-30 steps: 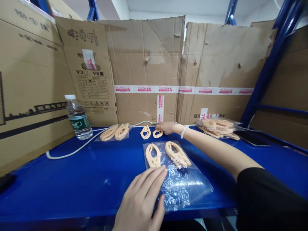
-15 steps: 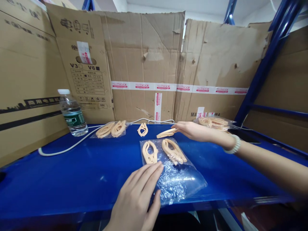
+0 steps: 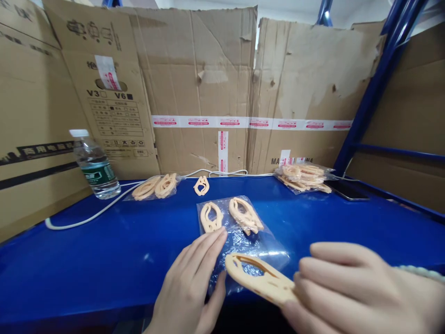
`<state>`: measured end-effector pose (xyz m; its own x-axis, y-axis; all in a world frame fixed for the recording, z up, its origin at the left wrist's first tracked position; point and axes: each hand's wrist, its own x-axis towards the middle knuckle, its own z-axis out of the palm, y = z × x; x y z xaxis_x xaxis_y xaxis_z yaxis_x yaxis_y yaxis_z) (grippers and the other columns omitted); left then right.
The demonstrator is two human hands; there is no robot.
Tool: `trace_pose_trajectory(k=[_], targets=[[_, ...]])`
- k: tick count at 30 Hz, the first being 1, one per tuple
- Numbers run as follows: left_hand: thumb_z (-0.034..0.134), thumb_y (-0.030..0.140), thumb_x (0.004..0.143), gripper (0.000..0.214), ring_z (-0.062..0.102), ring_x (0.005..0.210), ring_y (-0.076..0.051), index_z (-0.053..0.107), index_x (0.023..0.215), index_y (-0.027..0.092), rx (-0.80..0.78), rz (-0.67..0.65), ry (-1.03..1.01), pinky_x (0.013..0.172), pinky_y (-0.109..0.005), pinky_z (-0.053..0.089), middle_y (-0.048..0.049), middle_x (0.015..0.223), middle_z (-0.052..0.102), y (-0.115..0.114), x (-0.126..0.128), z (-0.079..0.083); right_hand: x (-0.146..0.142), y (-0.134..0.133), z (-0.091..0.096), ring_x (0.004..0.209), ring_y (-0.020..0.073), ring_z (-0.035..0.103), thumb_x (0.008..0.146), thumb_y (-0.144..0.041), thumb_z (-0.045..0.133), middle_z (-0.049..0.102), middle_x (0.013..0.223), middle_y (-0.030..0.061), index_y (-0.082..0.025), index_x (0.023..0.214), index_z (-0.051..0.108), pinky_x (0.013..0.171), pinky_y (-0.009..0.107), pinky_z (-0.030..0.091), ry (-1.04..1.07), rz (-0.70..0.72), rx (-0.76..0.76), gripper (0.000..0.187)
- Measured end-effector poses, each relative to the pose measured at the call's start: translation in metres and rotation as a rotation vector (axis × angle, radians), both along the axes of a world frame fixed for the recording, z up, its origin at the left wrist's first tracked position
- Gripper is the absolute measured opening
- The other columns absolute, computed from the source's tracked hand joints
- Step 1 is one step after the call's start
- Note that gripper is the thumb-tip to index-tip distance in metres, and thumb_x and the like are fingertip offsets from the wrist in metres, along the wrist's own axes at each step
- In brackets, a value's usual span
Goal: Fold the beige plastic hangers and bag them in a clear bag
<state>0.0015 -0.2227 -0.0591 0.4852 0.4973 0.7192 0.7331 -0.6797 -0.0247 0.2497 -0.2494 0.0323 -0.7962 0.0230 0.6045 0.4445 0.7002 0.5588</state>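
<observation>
On blue surf. (image 3: 104, 260), clr bag (image 3: 239, 241), cardbd (image 3: 194, 97) behind

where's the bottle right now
In the head view, the bottle stands at the back left of the table, in front of the cardboard, left of the two bagged pieces.

The left hand (image 3: 189, 280) is palm down, fingers together and stretched forward, thumb apart. The right hand (image 3: 351, 287) (a little blurred) has its fingers curled toward the thumb, its wrist near the right edge.
</observation>
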Motion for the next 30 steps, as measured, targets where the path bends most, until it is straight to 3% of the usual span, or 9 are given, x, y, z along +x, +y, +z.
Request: trace_pose_trajectory(k=[3,6,11,17,22,26,30], targets=[[0.047,0.016,0.090,0.050,0.051,0.126,-0.025,0.041,0.140,0.014,-0.025,0.005,-0.001,0.097,-0.038,0.052,-0.0119,0.135,0.055,0.000,0.000,0.000,-0.019,0.017,-0.012,0.048,0.0108,0.043,0.084,-0.023,0.063,0.049,0.058,-0.0033,-0.019,0.081,0.067,0.042,0.029,0.029,-0.319,0.169,0.138,0.006],[0.046,0.014,0.089,0.052,0.049,0.127,-0.024,0.039,0.140,0.012,-0.037,-0.004,-0.019,0.099,-0.037,0.051,-0.0128,0.137,0.053,0.000,0.001,0.000,-0.038,0.042,-0.018,0.047,0.0118,0.046,0.084,-0.023,0.061,0.050,0.055,-0.0026,-0.016,0.077,0.065,0.042,0.028,0.026,-0.325,0.231,0.241,0.011],[0.048,0.012,0.086,0.053,0.046,0.129,-0.026,0.040,0.138,0.011,-0.022,-0.035,-0.054,0.101,-0.040,0.049,-0.0142,0.136,0.053,0.001,-0.001,-0.001,-0.062,0.067,-0.032,0.050,0.0126,0.051,0.090,-0.021,0.051,0.060,0.067,0.0024,-0.013,0.087,0.062,0.043,0.027,0.032,-0.268,0.135,0.224,0.014],[0.046,0.011,0.085,0.052,0.048,0.128,-0.025,0.042,0.138,0.011,-0.038,-0.042,-0.094,0.101,-0.039,0.049,-0.0141,0.137,0.052,0.000,-0.002,-0.002,-0.064,0.063,-0.050,0.048,0.0140,0.051,0.091,-0.018,0.044,0.066,0.076,0.0102,-0.010,0.093,0.060,0.041,0.028,0.035,-0.258,-0.060,0.144,0.018],[0.047,0.012,0.086,0.051,0.050,0.126,-0.024,0.043,0.136,0.011,-0.013,-0.032,-0.101,0.099,-0.037,0.051,-0.0136,0.134,0.055,0.000,-0.001,0.000,-0.065,0.068,-0.059,0.048,0.0171,0.055,0.089,-0.013,0.043,0.065,0.071,0.0100,-0.008,0.097,0.060,0.041,0.030,0.037,-0.230,-0.156,0.146,0.020],[0.047,0.012,0.084,0.054,0.050,0.126,-0.024,0.042,0.138,0.012,-0.028,-0.021,-0.089,0.099,-0.037,0.051,-0.0137,0.135,0.054,-0.001,-0.001,-0.001,-0.068,0.074,-0.059,0.048,0.0171,0.053,0.088,-0.011,0.043,0.063,0.066,0.0088,-0.010,0.083,0.061,0.042,0.030,0.037,-0.217,-0.116,0.158,0.019],[0.047,0.012,0.084,0.054,0.049,0.127,-0.024,0.042,0.138,0.011,-0.026,-0.004,-0.074,0.099,-0.038,0.051,-0.0144,0.135,0.054,-0.002,-0.001,-0.002,-0.066,0.067,-0.047,0.046,0.0150,0.049,0.087,-0.012,0.045,0.061,0.065,0.0058,-0.012,0.079,0.062,0.042,0.030,0.033,-0.226,-0.033,0.061,0.019]])
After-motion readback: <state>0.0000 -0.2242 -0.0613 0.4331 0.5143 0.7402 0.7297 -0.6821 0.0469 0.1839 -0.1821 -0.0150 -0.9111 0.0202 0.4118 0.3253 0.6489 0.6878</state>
